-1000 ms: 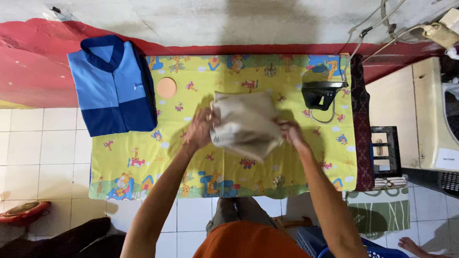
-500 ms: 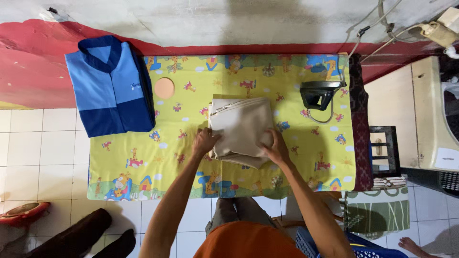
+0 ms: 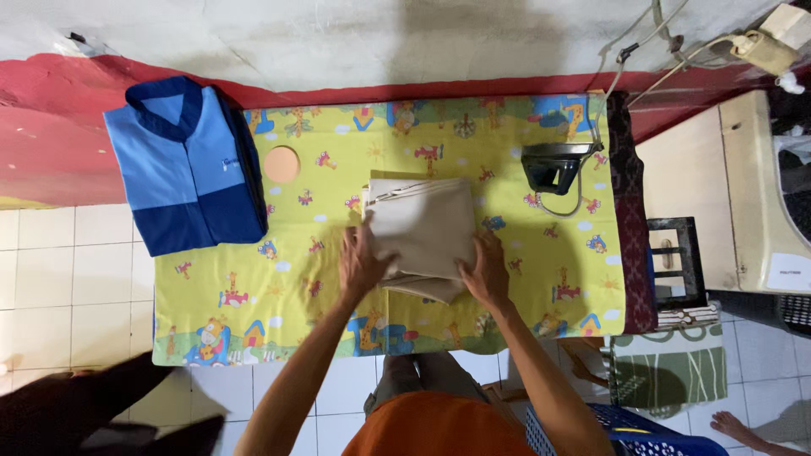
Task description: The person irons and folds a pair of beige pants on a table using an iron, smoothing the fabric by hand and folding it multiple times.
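Cloth (image 3: 425, 230), beige and folded into a neat rectangle, lay flat near the middle of the yellow printed mat (image 3: 321, 329). A second earlier we had held it raised and bunched above the mat; half a second earlier it was coming down; now it rested on the surface, so we judged the fold done and the pressing-flat stage reached. Our left hand (image 3: 361, 263) lay spread on the cloth's near left edge, fingers open and pressing rather than gripping. Our right hand (image 3: 487, 272) did the same at the near right corner, palm down, holding nothing. A folded blue shirt (image 3: 182, 177) sat at the far left, overlapping the mat's edge, well apart from the cloth. A dark iron (image 3: 553, 165) stood to the right of the cloth, near it but not touching.
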